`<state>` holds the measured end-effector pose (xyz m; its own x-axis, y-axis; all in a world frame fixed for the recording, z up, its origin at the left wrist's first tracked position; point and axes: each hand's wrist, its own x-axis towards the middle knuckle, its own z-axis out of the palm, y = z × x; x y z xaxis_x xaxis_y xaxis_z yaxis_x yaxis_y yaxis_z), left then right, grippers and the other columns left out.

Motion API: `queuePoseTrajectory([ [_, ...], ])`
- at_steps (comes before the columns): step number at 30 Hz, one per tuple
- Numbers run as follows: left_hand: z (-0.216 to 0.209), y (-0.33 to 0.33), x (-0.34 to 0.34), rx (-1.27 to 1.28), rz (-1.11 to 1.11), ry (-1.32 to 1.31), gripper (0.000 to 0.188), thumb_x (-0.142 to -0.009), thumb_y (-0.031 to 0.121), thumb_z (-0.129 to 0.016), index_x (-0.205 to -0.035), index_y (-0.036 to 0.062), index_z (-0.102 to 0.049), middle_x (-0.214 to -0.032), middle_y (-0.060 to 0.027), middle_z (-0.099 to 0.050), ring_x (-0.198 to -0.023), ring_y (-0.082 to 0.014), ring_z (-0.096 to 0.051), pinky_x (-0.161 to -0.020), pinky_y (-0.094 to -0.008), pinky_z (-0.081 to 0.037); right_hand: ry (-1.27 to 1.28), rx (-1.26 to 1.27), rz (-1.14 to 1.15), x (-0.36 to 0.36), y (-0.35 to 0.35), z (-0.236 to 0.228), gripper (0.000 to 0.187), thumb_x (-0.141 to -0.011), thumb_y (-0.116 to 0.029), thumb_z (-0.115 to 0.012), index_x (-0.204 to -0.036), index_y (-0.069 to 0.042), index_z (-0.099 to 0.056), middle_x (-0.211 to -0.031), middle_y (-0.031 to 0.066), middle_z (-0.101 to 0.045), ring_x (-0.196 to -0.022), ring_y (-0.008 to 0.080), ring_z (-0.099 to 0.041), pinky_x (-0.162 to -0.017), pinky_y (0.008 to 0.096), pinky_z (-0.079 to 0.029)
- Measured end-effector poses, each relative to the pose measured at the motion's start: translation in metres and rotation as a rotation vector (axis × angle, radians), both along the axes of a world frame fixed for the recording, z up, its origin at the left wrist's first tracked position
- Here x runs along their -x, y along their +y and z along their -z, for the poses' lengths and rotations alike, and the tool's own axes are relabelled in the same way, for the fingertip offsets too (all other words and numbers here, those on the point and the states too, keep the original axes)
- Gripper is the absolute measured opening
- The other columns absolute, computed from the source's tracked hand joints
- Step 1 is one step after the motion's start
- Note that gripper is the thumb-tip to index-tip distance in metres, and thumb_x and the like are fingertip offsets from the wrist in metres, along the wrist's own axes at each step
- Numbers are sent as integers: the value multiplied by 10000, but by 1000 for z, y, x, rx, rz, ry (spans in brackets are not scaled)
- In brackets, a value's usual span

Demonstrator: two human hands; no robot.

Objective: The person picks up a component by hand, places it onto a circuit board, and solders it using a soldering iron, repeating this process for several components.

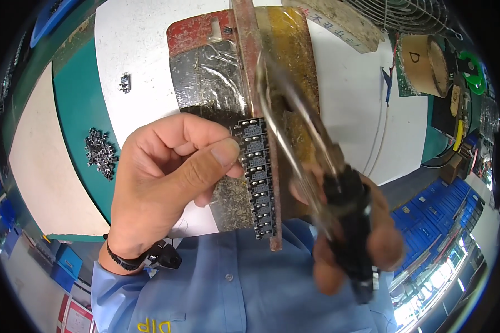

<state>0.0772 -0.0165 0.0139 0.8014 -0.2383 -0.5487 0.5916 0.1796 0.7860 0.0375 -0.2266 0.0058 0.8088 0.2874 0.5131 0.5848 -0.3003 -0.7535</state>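
A row of small black switch-like components [259,177] with shiny metal contacts lies along a narrow reddish-brown bar [249,61]. Beside the upper end of that row, my left hand [178,161] is closed, thumb and forefinger pinched together against its left edge; whatever lies between the fingertips is hidden. My right hand [383,238], smeared by motion, grips the black handle of a soldering iron [347,222]. Two metal rods run from its handle up and left, drawing close together near the bar above the row. The bar rests on a worn board [291,61] partly covered with clear film.
A pile of small black components [101,152] sits on the green mat [75,100] at left. One loose component [125,82] lies on white paper [141,33]. A wire fan guard [416,14], a cardboard spool [425,64] and a cable [384,105] are at right.
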Motion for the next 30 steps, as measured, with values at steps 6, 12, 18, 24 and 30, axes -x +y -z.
queuePoseTrajectory([
  [6, 9, 7, -2, 108, 45, 14, 185, -888, 165, -590, -881, -20, -576, -732, -85, -625, -436, -50, -460, -407, -153, -343, -56, 119, -162, -14, 6, 14, 441, -752, -124, -719, -1133, -81, -502, -1056, 249, -590, -961, 393, -607, -787, 449, -517],
  [12, 13, 11, -1, 144, 69, 30, 219, -921, 190, -540, -913, -27, -571, -779, -101, -630, -427, -53, -471, -397, -149, -346, 65, 145, -175, -10, 7, 9, 480, -712, -199, -749, -1105, -142, -480, -1077, 253, -596, -1050, 439, -564, -863, 516, -468],
  [18, 12, 9, 1, 96, 67, -2, 234, -925, 202, -536, -927, -29, -572, -784, -98, -629, -413, -50, -472, -388, -150, -346, 38, 144, -175, -9, 9, 10, 567, -717, -261, -731, -1150, -129, -389, -1064, 257, -597, -1018, 435, -583, -842, 518, -485],
  [24, 16, 9, -2, 123, 86, -4, 223, -917, 194, -550, -930, -27, -575, -791, -91, -630, -413, -45, -476, -388, -148, -347, 45, 134, -206, -9, 4, 6, 589, -718, -280, -734, -1140, -89, -370, -1040, 269, -598, -971, 436, -604, -828, 511, -501],
  [30, 10, 5, -4, 120, 70, 4, 193, -908, 179, -569, -907, -13, -588, -772, -82, -640, -433, -57, -472, -407, -166, -362, -53, 41, 93, 5, -4, 10, 495, -816, -262, -677, -1160, -40, -399, -990, 232, -610, -913, 377, -626, -783, 454, -520],
])
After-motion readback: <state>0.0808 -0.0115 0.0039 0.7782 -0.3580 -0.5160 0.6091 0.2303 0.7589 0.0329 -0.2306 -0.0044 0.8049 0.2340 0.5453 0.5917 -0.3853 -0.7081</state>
